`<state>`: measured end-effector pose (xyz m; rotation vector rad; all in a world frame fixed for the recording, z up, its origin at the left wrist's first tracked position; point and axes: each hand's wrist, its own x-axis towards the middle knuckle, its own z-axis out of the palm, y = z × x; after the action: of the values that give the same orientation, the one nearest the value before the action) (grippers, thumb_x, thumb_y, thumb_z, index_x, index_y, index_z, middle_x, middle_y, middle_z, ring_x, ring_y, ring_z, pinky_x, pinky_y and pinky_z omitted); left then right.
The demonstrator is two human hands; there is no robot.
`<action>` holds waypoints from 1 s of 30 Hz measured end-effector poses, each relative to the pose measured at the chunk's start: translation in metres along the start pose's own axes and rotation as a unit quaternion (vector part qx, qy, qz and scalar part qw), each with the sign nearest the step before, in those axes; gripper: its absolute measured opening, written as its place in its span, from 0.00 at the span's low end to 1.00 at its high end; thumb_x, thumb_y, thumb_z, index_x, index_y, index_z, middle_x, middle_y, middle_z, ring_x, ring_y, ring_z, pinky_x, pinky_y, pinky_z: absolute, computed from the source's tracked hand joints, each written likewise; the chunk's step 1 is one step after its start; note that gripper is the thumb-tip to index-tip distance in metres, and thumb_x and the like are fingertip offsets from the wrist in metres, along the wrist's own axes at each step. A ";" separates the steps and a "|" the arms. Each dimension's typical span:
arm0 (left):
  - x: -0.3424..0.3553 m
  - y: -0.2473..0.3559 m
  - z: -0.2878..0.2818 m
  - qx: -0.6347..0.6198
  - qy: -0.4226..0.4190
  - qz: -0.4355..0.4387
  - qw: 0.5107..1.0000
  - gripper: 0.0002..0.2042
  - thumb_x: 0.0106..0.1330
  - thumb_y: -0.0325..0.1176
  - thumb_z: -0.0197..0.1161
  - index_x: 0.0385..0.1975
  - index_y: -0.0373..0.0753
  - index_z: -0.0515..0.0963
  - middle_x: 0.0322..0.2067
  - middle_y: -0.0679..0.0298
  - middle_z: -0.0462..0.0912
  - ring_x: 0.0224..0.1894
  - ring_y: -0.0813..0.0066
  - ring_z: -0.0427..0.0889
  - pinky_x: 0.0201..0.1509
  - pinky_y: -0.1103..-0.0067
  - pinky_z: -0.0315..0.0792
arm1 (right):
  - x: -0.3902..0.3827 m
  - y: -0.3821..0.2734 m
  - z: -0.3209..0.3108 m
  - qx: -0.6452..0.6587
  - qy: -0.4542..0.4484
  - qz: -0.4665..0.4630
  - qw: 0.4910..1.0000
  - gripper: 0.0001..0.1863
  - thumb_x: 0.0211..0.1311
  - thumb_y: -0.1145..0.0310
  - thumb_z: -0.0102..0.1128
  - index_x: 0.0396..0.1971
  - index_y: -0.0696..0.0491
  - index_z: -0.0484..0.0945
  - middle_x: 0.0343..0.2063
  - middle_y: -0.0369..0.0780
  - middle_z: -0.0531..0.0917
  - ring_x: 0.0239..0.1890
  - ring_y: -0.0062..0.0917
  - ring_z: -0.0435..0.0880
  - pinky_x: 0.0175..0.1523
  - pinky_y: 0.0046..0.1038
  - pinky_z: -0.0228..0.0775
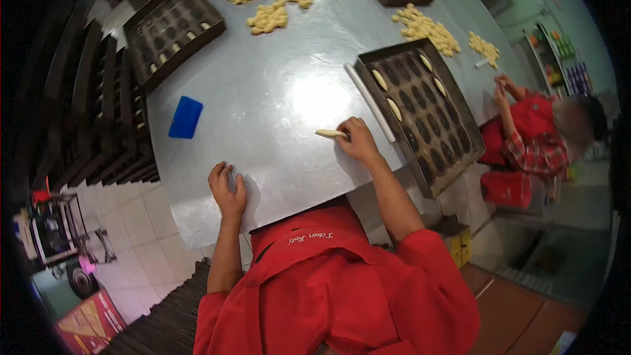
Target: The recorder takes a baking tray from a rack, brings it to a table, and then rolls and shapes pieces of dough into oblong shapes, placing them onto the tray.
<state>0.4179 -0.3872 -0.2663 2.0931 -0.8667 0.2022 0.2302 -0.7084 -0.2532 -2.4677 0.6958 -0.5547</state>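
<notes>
While my right hand (358, 141) pinches a dough roll (330, 134) near the table's (276, 92) right edge, rolling seems done — next, the tray (420, 108); left hand (228, 190) flat, open.

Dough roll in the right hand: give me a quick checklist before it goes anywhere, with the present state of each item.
1. Right hand grips the dough roll: ok, fingertips pinch one end.
2. Roll lies on the metal table: ok.
3. Left hand free: ok, resting flat on the table edge, holding nothing.
4. Baking tray has open moulds: ok, only a few are filled.
5. Blue scraper out of the way: ok, far to the left.
6. Roll evenly shaped: cannot tell, too small.
</notes>
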 end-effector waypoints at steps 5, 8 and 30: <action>0.000 -0.001 -0.005 0.062 -0.014 0.022 0.998 0.12 0.55 0.27 0.62 0.40 0.33 0.78 0.51 0.51 0.74 0.56 0.52 0.69 0.61 0.64 0.63 | 0.003 0.001 -0.090 -0.007 0.223 0.072 0.972 0.14 0.47 0.75 0.68 0.37 0.56 0.80 0.33 0.43 0.82 0.38 0.34 0.81 0.45 0.33 0.72; 0.002 0.000 -0.002 0.060 -0.024 0.020 0.998 0.13 0.55 0.28 0.62 0.40 0.34 0.78 0.51 0.51 0.74 0.57 0.52 0.68 0.62 0.64 0.62 | -0.022 0.025 -0.137 0.147 0.456 0.144 0.866 0.17 0.48 0.72 0.71 0.39 0.57 0.78 0.32 0.42 0.81 0.36 0.31 0.80 0.43 0.30 0.72; 0.003 0.005 0.001 0.125 -0.030 0.016 0.992 0.16 0.54 0.27 0.63 0.45 0.36 0.77 0.52 0.53 0.75 0.56 0.53 0.69 0.61 0.64 0.63 | -0.075 0.120 -0.122 -0.038 0.038 0.255 0.965 0.11 0.50 0.71 0.70 0.32 0.59 0.80 0.27 0.44 0.79 0.30 0.33 0.82 0.36 0.33 0.73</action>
<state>0.4169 -0.3917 -0.2626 2.3285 -0.9517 0.2791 0.0666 -0.7974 -0.2440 -2.2124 1.3496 -0.4265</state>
